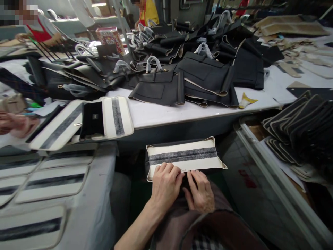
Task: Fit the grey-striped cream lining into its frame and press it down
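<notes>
On my lap lies a dark bag body, its cream base panel (186,156) facing up with a grey-black stripe along its length and raised corners. Pinched at the near long edge of this panel is my left hand (165,182), thumb and fingers together. Just right of it, my right hand (199,191) grips the same edge, fingertips on the cream rim and the thumb below. Both hands are close together near the middle of that edge. The bag's dark sides are mostly hidden under the panel and my hands.
Black unfinished bags (158,88) pile along the white table (153,116) ahead. Striped cream panels (54,182) lie on a covered surface at left. At right, stacked dark panels (307,128) sit beyond a metal-edged glass counter (273,180). People work at the far left and back.
</notes>
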A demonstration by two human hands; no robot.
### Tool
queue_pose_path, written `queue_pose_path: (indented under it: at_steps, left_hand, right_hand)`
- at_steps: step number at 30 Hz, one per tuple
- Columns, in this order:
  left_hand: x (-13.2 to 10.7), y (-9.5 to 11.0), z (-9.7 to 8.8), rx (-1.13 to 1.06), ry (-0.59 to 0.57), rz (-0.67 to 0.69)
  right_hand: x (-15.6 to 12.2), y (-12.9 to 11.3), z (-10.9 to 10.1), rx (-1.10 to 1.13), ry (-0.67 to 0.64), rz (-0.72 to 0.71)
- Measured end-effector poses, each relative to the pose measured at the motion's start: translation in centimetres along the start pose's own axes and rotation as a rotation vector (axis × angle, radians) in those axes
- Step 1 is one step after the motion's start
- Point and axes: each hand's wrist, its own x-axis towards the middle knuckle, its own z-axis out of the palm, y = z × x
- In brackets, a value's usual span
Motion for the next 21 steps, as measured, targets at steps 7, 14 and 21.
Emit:
queue_pose_path:
  at_steps: [7,14,21]
  left_hand:
    - [-1.9,-1.5,-1.3,-0.011,0.027,-0.069]
    - [-2.0,-3.1,-1.6,-0.052,-0.055,-0.068]
    - [-2.2,-4.1,-1.8,-0.149,0.029,-0.072]
  right_hand:
    - [1.0,-1.1,0.4,0.034,-0.025,-0.071]
    - [1.2,-1.5,0.8,0.066,-0.031,-0.095]
    - [1.3,-1.7,1.0,0.077,-0.045,-0.094]
